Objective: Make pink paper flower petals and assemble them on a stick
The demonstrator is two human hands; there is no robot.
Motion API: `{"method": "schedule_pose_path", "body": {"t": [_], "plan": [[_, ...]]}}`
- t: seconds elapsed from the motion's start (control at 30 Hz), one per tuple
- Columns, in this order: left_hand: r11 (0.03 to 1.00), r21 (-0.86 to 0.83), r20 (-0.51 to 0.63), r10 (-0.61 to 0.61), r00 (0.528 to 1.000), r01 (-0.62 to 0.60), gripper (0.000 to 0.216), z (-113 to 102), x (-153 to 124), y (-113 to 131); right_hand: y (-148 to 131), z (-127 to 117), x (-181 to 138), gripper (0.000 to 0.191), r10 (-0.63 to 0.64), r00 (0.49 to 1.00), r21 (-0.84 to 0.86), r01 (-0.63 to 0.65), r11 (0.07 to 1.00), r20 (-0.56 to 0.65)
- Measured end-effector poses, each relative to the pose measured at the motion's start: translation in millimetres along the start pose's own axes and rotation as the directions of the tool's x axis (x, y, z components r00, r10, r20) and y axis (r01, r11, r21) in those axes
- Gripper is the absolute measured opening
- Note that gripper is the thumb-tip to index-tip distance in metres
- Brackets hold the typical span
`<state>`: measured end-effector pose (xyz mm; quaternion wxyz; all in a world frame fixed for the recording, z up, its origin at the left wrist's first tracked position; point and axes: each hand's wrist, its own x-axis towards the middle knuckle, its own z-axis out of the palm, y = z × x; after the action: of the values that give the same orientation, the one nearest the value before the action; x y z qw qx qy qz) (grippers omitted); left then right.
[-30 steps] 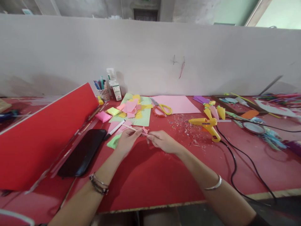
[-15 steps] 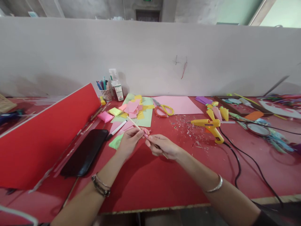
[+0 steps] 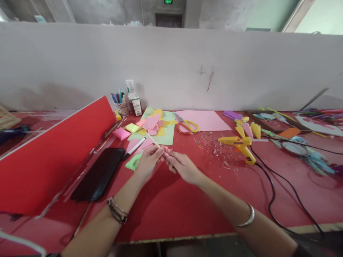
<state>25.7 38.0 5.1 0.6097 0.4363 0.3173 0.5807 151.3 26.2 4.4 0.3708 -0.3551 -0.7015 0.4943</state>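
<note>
My left hand [image 3: 148,161] is closed in a pinch around a thin pale stick [image 3: 153,139], whose upper end sticks out above the fingers. Wrapped around the stick, just where my hands meet, is a small piece of pink paper [image 3: 166,154]. The fingers of my right hand [image 3: 185,167] are closed on the lower part of this pink paper, and its thumb lies on top. My fingers hide most of the paper and the stick's lower end. Left of my hands lie a white marker [image 3: 137,144] with a black cap and a light green piece [image 3: 133,162].
Scissors [image 3: 187,125] lie on pink sheet paper [image 3: 214,121]; paper cutouts [image 3: 152,123] are heaped beside them. A yellow glue gun [image 3: 239,142] with a black cord rests at right. At left are a black phone [image 3: 99,175] and a leaning red board [image 3: 59,153].
My right hand has turned slightly, so the thumb shows more on top; the dark stick end seen below it is hidden now. The whole view has shifted a little.
</note>
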Motion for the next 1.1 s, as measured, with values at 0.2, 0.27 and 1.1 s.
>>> {"method": "schedule_pose_path", "body": {"t": [0.2,0.27,1.1], "plan": [[0.994,-0.083,0.121,-0.057,0.991,0.068,0.043,2.7,-5.6,7.0,-2.9,4.3,-3.5,0.032,0.080,0.925,0.544,-0.286,0.788,0.370],[0.992,-0.093,0.143,-0.067,0.987,0.081,0.044,3.0,-6.6,7.5,-4.4,4.1,-3.6,0.031,0.059,0.902,0.569,-0.319,0.758,0.427],[0.992,-0.052,0.080,-0.112,0.990,0.116,0.043,4.5,-4.6,4.9,0.1,9.6,-1.1,0.032,0.126,0.915,0.640,-0.361,0.678,0.383]]}}
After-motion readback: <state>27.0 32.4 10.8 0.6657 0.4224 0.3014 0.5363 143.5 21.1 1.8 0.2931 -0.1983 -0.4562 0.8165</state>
